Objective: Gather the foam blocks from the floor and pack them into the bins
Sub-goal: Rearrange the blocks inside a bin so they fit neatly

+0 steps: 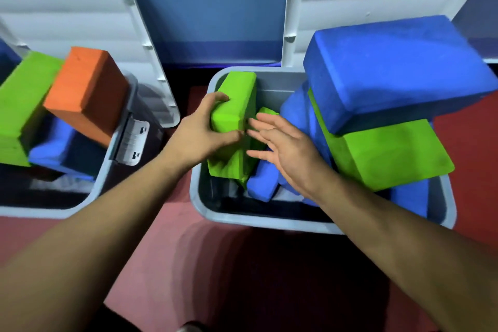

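Note:
Two grey bins stand on the red floor. In the right bin (258, 219) my left hand (200, 129) grips the near end of a green foam block (238, 101) that leans against the bin's left wall. My right hand (285, 147) hovers beside that block with fingers spread and straight, holding nothing. Further right in this bin, a large blue block (390, 67) lies on top of another green block (388, 153), with more blue blocks (265, 183) underneath. The left bin (105, 175) holds an orange block (86, 91), a green block (18, 105) and a blue block (54, 148).
Each bin's grey ribbed lid (80, 8) stands open behind it, against a blue wall (215, 8). Red floor (215, 264) lies between and in front of the bins. A dark shape, perhaps a shoe tip (191, 327), shows at the bottom edge.

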`<state>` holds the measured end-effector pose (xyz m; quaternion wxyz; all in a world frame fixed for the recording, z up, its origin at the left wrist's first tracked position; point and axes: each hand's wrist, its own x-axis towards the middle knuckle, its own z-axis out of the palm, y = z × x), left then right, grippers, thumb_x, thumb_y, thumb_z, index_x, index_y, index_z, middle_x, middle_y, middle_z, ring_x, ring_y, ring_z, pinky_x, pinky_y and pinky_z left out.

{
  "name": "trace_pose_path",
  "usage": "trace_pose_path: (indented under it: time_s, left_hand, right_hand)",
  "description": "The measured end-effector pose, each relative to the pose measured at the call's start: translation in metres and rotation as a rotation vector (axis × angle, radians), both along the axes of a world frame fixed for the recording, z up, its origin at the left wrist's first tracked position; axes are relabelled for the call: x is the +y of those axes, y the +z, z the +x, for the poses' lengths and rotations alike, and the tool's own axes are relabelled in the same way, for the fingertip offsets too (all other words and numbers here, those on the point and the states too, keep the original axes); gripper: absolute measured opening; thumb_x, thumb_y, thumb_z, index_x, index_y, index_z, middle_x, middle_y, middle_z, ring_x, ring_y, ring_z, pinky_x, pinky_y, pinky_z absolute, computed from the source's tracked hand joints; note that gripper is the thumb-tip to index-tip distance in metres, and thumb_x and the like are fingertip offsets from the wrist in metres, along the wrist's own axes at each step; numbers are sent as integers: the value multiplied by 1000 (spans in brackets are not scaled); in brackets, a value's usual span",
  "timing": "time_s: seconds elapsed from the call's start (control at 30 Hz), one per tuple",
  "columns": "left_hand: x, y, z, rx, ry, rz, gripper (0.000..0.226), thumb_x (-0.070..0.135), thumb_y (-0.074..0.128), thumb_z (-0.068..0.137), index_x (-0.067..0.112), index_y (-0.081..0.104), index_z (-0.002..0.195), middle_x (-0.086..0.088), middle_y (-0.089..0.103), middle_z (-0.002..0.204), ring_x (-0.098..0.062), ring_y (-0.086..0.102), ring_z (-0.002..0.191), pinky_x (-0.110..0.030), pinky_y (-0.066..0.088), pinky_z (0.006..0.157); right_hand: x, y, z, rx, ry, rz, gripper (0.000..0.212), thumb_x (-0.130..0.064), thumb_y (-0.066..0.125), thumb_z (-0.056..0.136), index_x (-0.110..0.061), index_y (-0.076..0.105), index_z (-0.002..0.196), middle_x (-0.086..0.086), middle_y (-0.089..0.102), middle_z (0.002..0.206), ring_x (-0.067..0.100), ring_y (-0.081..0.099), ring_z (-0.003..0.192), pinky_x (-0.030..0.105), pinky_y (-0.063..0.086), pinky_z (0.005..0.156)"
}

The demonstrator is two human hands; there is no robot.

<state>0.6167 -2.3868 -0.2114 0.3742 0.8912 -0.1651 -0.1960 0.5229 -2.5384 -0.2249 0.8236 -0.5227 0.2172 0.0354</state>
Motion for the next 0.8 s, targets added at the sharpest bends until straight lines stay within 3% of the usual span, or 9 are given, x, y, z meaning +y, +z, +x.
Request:
trace_pose_path:
  time_s: [0.07, 0.13, 0.23, 0.3, 0.4, 0.57, 0.7, 0.8]
  left_hand:
    - [-3, 10, -1, -37, 65, 34, 59, 44, 79, 74, 38, 44, 121, 3, 64, 98, -18, 62, 82, -26, 49, 74]
    - [-5, 22, 0, -42, 81, 92, 65, 56, 72, 67, 31, 39, 117, -1, 62, 92, -27, 60, 82, -32, 44, 71]
    - [-3, 43, 3, -86, 58, 204, 65, 67, 55, 60, 29, 35, 109, -7, 61, 95, -34, 58, 87, -40, 46, 76]
    - [-1, 55, 5, -121, 32, 275, 61, 69, 50, 59, 33, 39, 107, -10, 63, 98, -36, 60, 92, -45, 50, 84]
    - [2, 62, 7, -197, 24, 340, 59, 67, 51, 64, 35, 47, 113, -12, 65, 106, -37, 60, 98, -44, 50, 85]
    - [-5, 49, 13, -355, 78, 357, 54, 64, 57, 83, 31, 48, 124, -16, 65, 113, -39, 59, 106, -43, 46, 82]
    - [-13, 45, 27, -430, 76, 329, 56, 64, 55, 85, 32, 50, 130, -14, 65, 116, -38, 56, 112, -45, 49, 87]
    - [-16, 52, 32, -463, 46, 311, 55, 61, 57, 85, 32, 52, 132, -14, 66, 118, -39, 56, 113, -45, 49, 89]
  right_hand:
    - [-2, 11, 2, -35, 76, -295, 37, 2, 45, 100, -3, 45, 137, 16, 51, 141, 24, 52, 128, 41, 48, 102]
    - [-4, 19, 4, -84, 117, -572, 36, -2, 55, 95, -4, 51, 131, 12, 57, 133, 21, 57, 121, 35, 46, 105]
    - [-12, 21, -1, 0, 130, -883, 33, -13, 63, 89, -7, 59, 121, 8, 64, 120, 22, 62, 109, 37, 47, 100]
    - [-16, 12, -10, 114, 253, -1046, 38, -19, 63, 88, -5, 57, 124, 11, 63, 122, 25, 59, 113, 35, 45, 99]
    - [-15, -12, -18, 244, 455, -1142, 43, -23, 62, 89, -1, 53, 125, 17, 60, 122, 30, 55, 116, 32, 42, 94]
    - [-3, -49, -7, 295, 702, -1321, 49, -33, 64, 85, -4, 48, 121, 19, 48, 124, 37, 48, 119, 39, 43, 97]
    - [4, -78, 9, 224, 881, -1531, 78, -53, 70, 79, -9, 41, 138, 19, 40, 136, 37, 39, 129, 42, 35, 109]
    - [7, -98, 22, 253, 944, -1511, 90, -62, 67, 79, -11, 35, 145, 25, 33, 144, 40, 35, 133, 44, 31, 113]
